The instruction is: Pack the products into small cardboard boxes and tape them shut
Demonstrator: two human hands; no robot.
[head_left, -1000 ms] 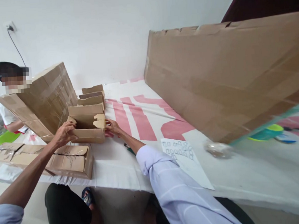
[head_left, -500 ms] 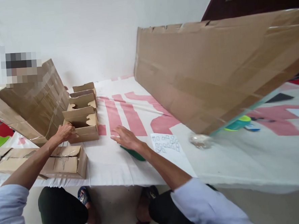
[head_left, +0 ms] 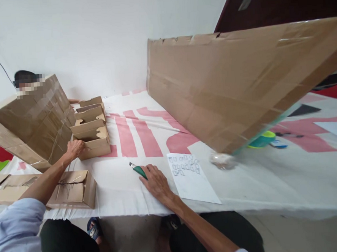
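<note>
My left hand (head_left: 75, 148) is closed on the near left edge of a small open-topped cardboard box (head_left: 97, 148), the nearest in a row of such boxes. My right hand (head_left: 156, 181) is on the white-covered table with its thumb and fingers closed about a green utility knife (head_left: 139, 170). The knife's metal tip points up and left; its rear end is hidden under the fingers. Just right of that hand lies a paper sheet (head_left: 189, 183) with small drawn squares.
A large cardboard panel (head_left: 226, 88) leans across the right side. At the left stand a big taped carton (head_left: 40, 126) and a long, low carton (head_left: 75, 188). A person's head (head_left: 27, 77) shows behind them. A tape roll (head_left: 222, 160) and a teal-and-yellow object (head_left: 262, 139) lie right.
My right hand has come back toward the table's front edge and closed on the green knife, which lay mostly hidden under my forearm. My left hand stays on the box.
</note>
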